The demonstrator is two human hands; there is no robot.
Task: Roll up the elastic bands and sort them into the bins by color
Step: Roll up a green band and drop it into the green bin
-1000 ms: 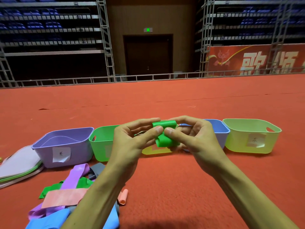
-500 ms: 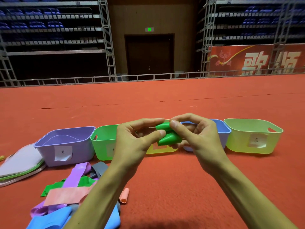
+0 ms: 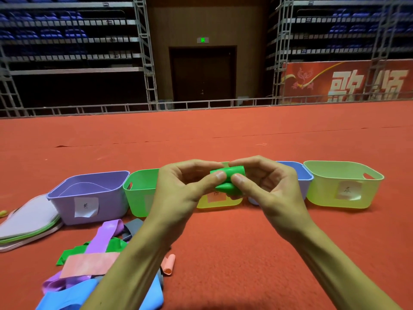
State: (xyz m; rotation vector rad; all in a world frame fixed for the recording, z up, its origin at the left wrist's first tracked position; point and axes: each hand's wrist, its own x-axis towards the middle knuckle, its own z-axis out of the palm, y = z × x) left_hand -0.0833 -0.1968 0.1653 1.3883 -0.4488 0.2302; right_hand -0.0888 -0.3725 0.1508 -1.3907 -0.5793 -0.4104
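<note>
Here left hand (image 3: 178,193), right hand (image 3: 268,189) both pinch glossy green rubbery band (image 3: 228,181), partly rolled.

Green band (image 3: 228,178): partly rolled, pinched between thumbs and curled fingers of left hand (image 3: 178,193) and right hand (image 3: 274,193), held above the carpet (image 3: 223,242).
Row, left to right: purple bin (image 3: 67,204), green bin (image 3: 138,202), yellow bin (image 3: 232,202), blue bin (image 3: 297,168), lime bin (image 3: 324,195). Paper labels show on purple, yellow and lime.
Heap (image 3: 96,262): loose purple, green, pink, blue and grey bands, lower left.
Pink roll (image 3: 168,264): just beside the heap.
</note>
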